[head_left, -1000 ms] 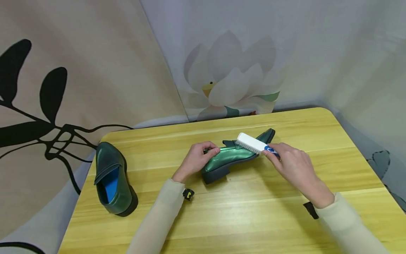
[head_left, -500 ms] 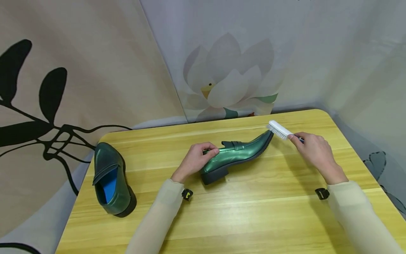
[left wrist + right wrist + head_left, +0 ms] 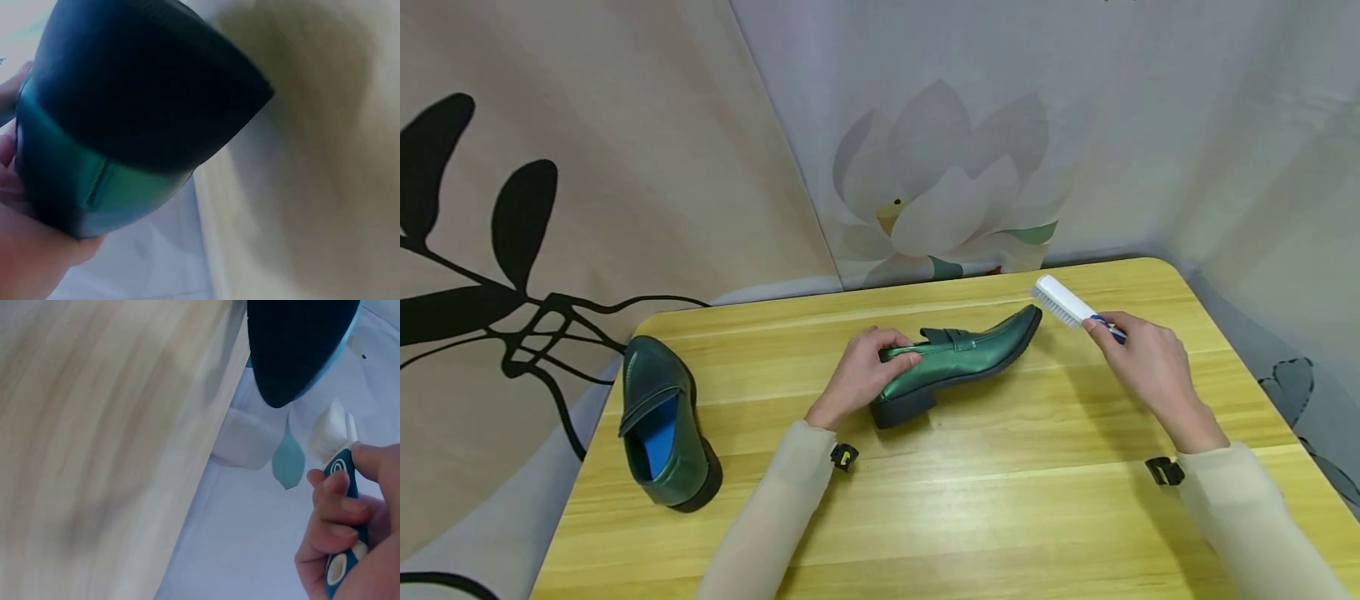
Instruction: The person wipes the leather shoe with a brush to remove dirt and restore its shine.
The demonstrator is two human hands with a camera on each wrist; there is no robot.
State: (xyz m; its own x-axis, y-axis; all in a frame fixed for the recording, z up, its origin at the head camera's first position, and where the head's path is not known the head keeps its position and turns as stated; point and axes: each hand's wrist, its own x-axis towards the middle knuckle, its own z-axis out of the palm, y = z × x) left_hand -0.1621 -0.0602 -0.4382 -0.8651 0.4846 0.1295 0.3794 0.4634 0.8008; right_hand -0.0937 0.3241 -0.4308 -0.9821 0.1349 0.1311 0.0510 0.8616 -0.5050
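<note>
A shiny green loafer [image 3: 970, 354] with a black sole is held above the table, toe to the right and slightly raised. My left hand [image 3: 867, 371] pinches it at the heel opening, thumb on the near side. The left wrist view shows the dark heel [image 3: 150, 94] close up. In my right hand [image 3: 1150, 362] is a white brush [image 3: 1063, 300] with a blue-and-white handle, gripped by that handle. Its bristles are just right of the loafer's toe, apart from it. From the right wrist, the fingers curl round the brush handle [image 3: 342, 550], and the loafer's sole [image 3: 294, 344] appears above.
The matching green loafer [image 3: 666, 425] with a blue insole stands upright at the table's left edge. The wooden table [image 3: 1000, 517] has its far edge close to a fabric backdrop [image 3: 722, 167] printed with leaves and a flower.
The brush has moved from the loafer's side, past the toe, to off its right end. My left hand keeps the loafer, now turned slightly and a little higher.
</note>
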